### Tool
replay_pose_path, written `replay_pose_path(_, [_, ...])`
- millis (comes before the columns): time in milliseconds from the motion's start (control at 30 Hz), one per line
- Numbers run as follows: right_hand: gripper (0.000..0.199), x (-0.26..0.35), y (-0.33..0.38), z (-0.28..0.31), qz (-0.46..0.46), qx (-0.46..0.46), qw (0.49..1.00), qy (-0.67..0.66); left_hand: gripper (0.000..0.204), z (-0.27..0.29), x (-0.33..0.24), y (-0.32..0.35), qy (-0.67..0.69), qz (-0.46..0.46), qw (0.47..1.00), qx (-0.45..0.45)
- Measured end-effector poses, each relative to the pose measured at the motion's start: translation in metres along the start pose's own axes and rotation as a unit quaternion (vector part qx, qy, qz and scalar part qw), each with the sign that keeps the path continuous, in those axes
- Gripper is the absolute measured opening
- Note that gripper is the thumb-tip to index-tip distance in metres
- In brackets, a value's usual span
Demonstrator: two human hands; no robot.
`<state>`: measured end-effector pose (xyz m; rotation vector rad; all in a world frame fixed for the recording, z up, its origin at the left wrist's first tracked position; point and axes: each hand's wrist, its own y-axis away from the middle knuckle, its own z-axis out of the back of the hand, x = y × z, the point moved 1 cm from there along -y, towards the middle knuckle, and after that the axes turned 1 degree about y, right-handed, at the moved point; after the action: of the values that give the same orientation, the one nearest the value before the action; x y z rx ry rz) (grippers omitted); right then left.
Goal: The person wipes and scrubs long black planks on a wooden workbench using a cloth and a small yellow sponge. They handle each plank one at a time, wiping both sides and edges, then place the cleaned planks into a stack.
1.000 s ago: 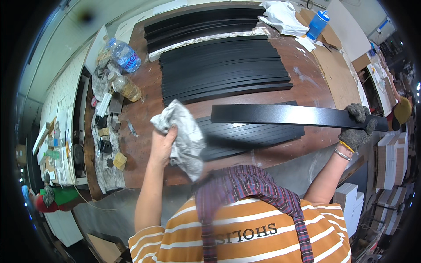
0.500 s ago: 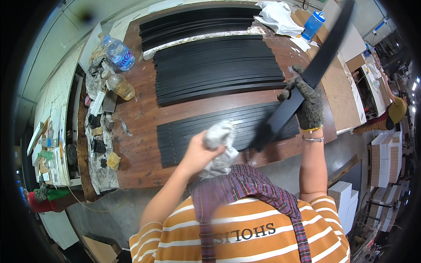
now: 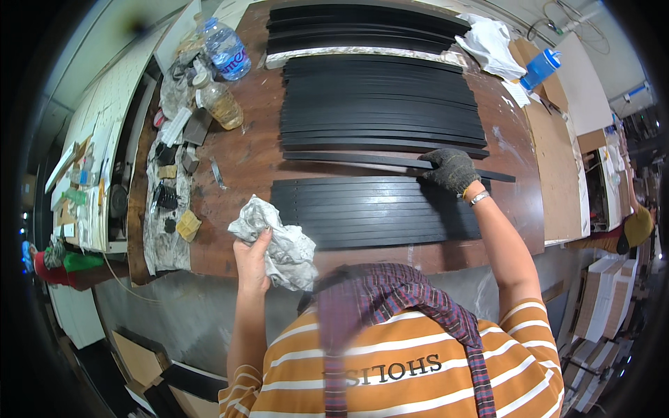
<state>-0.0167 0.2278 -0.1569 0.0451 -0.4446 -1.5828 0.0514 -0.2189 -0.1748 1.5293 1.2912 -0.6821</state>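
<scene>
My left hand [image 3: 252,256] is bare and holds a crumpled grey-white rag [image 3: 275,244] over the near edge of the brown table [image 3: 240,157]. My right hand [image 3: 451,169], in a dark knit glove, grips a long black strip [image 3: 362,159] that lies flat across the table. That strip rests between a near stack of black strips [image 3: 362,212] and a larger far stack of black strips [image 3: 380,108].
A third black stack [image 3: 362,28] lies at the table's far edge. Two plastic bottles [image 3: 226,52], small blocks and clutter sit at the left. A white cloth [image 3: 491,45] and a blue bottle [image 3: 540,66] are at the far right. Another person [image 3: 637,226] is at the right rim.
My right hand swung the long black strip up and then laid it flat between the two stacks. My left hand with the rag moved back toward the table's near edge.
</scene>
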Motion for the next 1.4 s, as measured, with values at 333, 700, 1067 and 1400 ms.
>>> replay_pose_path(333, [0.021,0.004,-0.028,-0.012,-0.046,-0.166,0.981,0.087,0.029,-0.011,0.018,-0.003,-0.011,0.013,1.0,0.008])
replay_pose_path(700, [0.047,-0.059,-0.004,-0.05,-0.051,0.017,0.994,-0.091,0.031,-0.02,0.012,-0.023,-0.028,0.003,1.0,0.013])
replay_pose_path(1067, [0.055,0.014,0.039,0.011,-0.008,-0.038,0.999,-0.015,0.061,-0.081,-0.041,-0.03,-0.119,-0.091,0.983,0.106])
replay_pose_path(1400, [0.053,0.05,0.128,0.0,0.091,-0.143,0.985,-0.035,0.074,-0.173,0.014,-0.026,-0.611,-0.536,0.504,0.292])
